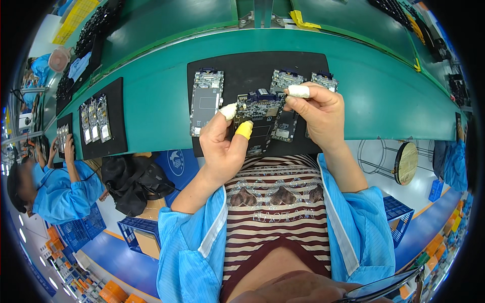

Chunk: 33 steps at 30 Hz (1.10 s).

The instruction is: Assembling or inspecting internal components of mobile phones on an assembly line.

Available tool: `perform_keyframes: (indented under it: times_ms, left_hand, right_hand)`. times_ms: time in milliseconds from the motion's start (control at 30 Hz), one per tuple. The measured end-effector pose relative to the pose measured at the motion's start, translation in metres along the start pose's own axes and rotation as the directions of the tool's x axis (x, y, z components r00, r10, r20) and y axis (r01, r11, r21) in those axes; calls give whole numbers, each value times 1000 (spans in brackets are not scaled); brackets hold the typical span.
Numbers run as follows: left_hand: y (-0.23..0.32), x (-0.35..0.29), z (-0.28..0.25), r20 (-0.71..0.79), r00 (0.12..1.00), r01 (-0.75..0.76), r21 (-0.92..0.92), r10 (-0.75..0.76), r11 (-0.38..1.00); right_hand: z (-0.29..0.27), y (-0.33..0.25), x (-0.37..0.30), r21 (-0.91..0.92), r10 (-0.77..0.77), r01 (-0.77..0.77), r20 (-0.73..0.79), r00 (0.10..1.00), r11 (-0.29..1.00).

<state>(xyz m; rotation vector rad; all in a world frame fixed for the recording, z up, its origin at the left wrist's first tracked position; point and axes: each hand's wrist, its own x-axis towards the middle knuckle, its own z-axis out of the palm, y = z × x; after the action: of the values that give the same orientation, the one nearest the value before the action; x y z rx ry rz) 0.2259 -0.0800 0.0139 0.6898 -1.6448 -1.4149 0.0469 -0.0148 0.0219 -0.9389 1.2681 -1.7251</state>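
A circuit board [260, 112] with dark blue connectors along its far end is raised and tilted above a black mat [242, 63]. My left hand [222, 146] pinches its left edge between thumb and forefinger; the thumb wears a yellow finger cot, the forefinger a white one. At the board's far right corner, my right hand [321, 111] is closed in a pinch, with a white cot on the forefinger. Its fingertips hide the exact grip. On the mat lie another circuit board [207, 103] to the left, one [287, 78] partly behind the raised board, and one [324, 78] partly behind my right hand.
The mat rests on a green workbench [156, 101]. Farther left, a second black mat [116, 136] carries several boards [95, 118]. A co-worker in a blue smock [65, 194] handles boards there. A black bag [134, 182] and blue crates [396, 214] stand below the bench edge.
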Motion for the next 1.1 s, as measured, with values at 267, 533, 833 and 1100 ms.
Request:
perform_keyframes:
  times_ms: [267,533,833,1100]
  left_hand:
    - [-2,0,1,7,1000,-30,-5,30,1000]
    - [1,0,2,10,1000,-9,-26,9,1000]
    - [-4,0,2,-7,998,-64,36,64,997]
    - [-4,2,4,-12,996,-84,42,85,996]
  right_hand:
    - [2,3,-3,14,-20,21,-59,998,1000]
    - [4,5,-3,39,-20,22,-73,997,999]
    - [5,5,-4,25,-33,35,-81,996,999]
    - [6,11,-5,94,-67,76,-98,993,993]
